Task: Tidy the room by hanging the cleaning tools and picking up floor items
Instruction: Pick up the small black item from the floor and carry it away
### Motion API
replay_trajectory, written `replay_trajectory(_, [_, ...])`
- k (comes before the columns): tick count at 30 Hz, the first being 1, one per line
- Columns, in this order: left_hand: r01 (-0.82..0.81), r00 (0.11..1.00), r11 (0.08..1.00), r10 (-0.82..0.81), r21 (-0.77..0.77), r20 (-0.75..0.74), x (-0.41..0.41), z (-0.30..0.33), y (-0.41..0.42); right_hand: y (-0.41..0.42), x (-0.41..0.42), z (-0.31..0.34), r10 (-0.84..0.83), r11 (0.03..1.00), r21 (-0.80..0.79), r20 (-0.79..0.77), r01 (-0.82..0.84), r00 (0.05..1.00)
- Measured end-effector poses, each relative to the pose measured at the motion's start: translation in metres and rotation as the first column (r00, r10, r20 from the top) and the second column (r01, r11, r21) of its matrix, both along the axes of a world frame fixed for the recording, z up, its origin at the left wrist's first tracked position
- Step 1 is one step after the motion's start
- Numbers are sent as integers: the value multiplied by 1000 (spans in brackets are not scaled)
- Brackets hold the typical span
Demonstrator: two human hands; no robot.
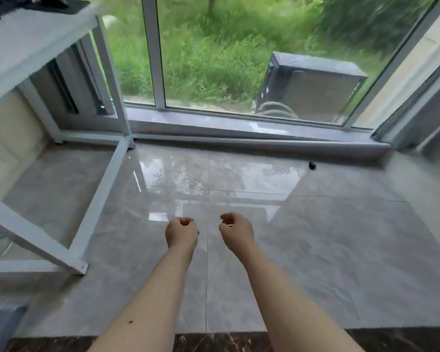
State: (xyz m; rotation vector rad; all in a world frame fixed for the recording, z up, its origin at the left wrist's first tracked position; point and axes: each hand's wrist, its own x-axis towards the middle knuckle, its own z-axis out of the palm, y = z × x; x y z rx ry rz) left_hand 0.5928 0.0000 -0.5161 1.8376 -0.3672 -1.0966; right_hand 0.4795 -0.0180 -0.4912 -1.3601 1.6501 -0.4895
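Observation:
Both my arms reach forward over a glossy grey tiled floor (315, 237). My left hand (181, 231) has its fingers curled in and holds nothing I can see. My right hand (236, 231) is loosely curled, thumb and fingers close together, also with nothing in it. A small black item (312, 165) lies on the floor far to the right, close to the window sill. No cleaning tools are in view.
A white metal table frame (104, 189) stands at the left, its top (23, 44) carrying dark items at the corner. A large window (214, 59) with a low grey sill (239, 128) faces grass and a dark box outside. A dark marble strip (239, 342) runs along the near edge.

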Motion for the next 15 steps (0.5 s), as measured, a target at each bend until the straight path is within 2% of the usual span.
replay_trajectory(7, [119, 992, 992, -117, -35, 48, -52, 37, -93, -73, -59, 35, -163, 986, -24, 100, 167, 981])
replay_trajectory(15, [272, 962, 957, -267, -101, 60, -106, 76, -236, -194, -113, 76, -308, 943, -97, 94, 317, 947])
